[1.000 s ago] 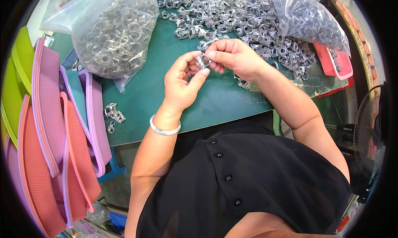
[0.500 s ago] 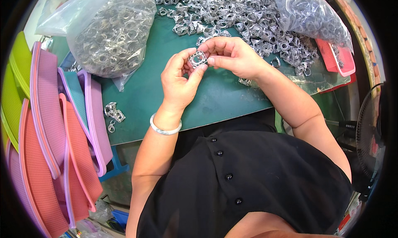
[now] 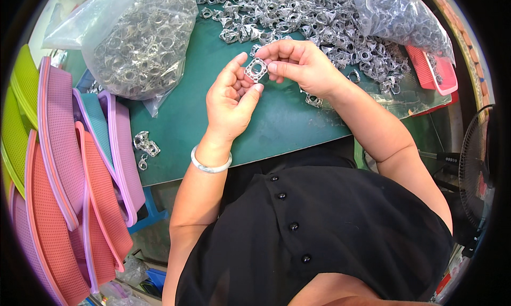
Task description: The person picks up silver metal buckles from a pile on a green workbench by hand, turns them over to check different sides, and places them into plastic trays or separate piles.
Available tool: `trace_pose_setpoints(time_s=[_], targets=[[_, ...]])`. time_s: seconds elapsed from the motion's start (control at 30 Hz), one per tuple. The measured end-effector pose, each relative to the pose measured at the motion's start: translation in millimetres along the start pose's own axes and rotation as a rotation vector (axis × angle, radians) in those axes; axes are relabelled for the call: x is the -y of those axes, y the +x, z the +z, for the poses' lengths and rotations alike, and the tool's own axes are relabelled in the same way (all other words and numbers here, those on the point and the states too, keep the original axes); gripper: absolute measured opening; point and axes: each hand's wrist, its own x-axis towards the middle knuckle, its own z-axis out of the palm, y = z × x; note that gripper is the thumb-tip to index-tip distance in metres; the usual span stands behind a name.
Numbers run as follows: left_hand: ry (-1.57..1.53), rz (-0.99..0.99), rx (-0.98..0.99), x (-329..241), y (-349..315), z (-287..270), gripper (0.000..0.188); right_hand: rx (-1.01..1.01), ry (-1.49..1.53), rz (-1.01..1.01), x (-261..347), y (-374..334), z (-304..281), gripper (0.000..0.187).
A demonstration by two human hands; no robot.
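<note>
A silver openwork metal piece (image 3: 256, 70) with a round hole in the middle is held up over the green table. My right hand (image 3: 301, 69) pinches its upper right edge between thumb and fingertips. Below and to the left, my left hand (image 3: 231, 95) has its thumb tip against the lower edge and other fingers at its side, with the index finger raised off it. Just under my right hand lies a similar metal piece (image 3: 313, 100). Beyond my hands spreads a big heap of silver metal pieces (image 3: 319, 18).
A clear bag of metal pieces (image 3: 143, 47) stands at the left, another clear bag (image 3: 404, 21) at the far right above a pink basket (image 3: 444, 82). Several loose pieces (image 3: 146, 144) lie on the green table (image 3: 181, 146). Stacked plastic baskets (image 3: 64, 146) crowd the left; a fan (image 3: 474, 162) is at right.
The metal piece has been turned more upright between my hands. My left index finger has lifted away from it, and my right hand has moved slightly up.
</note>
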Motion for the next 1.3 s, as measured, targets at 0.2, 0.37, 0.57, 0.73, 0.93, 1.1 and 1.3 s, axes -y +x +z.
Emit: trace_pose_setpoints(time_s=[0.2, 0.37, 0.57, 0.73, 0.93, 1.1, 1.3], targets=[[-0.007, -0.113, 0.000, -7.3, -0.5, 2.6, 0.042, -0.010, -0.007, -0.015, -1.3, 0.6, -0.8, 0.020], [0.032, -0.134, 0.002, -7.1, -1.0, 1.4, 0.037, -0.007, -0.003, -0.015, -3.8, 1.4, -2.0, 0.019], [0.156, -0.028, 0.012, -2.6, 0.0, 0.1, 0.033, -0.002, -0.007, -0.034, -2.7, 0.9, -1.9, 0.018], [0.182, -0.009, 0.010, -3.9, -0.1, 1.2, 0.033, 0.005, -0.029, -0.045, -2.3, 0.3, -0.9, 0.019], [0.103, 0.002, 0.026, -2.8, 0.3, 2.0, 0.035, 0.000, -0.023, -0.047, -2.8, -0.1, -1.0, 0.019], [0.063, -0.014, 0.052, -4.7, -0.5, 2.1, 0.037, 0.001, -0.027, -0.037, -3.6, 0.8, -2.3, 0.019], [0.064, -0.033, 0.061, -4.0, -0.5, 0.9, 0.039, 0.000, -0.032, -0.037, -3.4, 0.5, -2.7, 0.019]])
